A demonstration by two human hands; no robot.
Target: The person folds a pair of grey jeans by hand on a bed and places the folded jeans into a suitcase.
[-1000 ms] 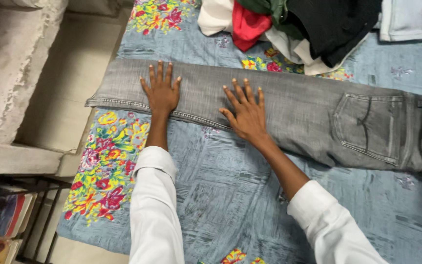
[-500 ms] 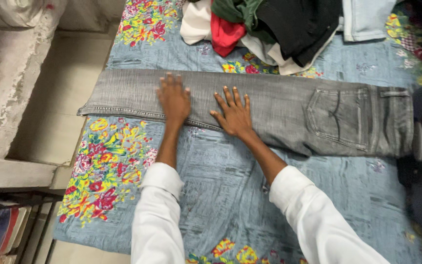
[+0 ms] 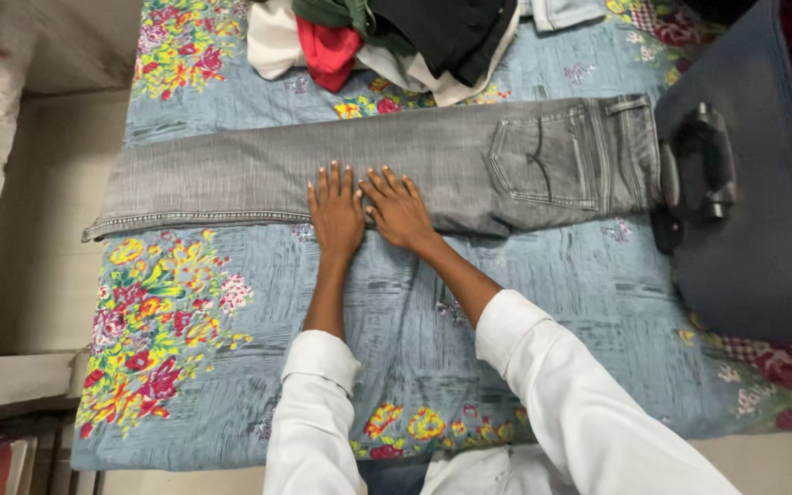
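Both hands lie flat and open, palms down, side by side on a pair of grey jeans; the left hand and the right hand nearly touch at the thumbs, fingers spread, gripping nothing. The jeans are folded leg on leg and stretched crosswise under the hands, the hem far out to the left of the left hand, the back pocket and waistband off to the right of the right hand. They rest on a blue bedsheet with bright flower patches.

As a judgement, the risk lies in how the hands press near the close edge only: pushing forward could drag the cloth and ruck the two layers out of line, and the sheet beneath looks loose enough to wrinkle along with them. The hem reaches close to the sheet's left border, so a pull leftward might tip it over the side.

Beyond the fingertips sits a heap of clothes, white, red, green and black, just apart from the far edge of the jeans. To the right of the right hand a dark suitcase with a handle lies up against the waistband, leaving no room on that side.
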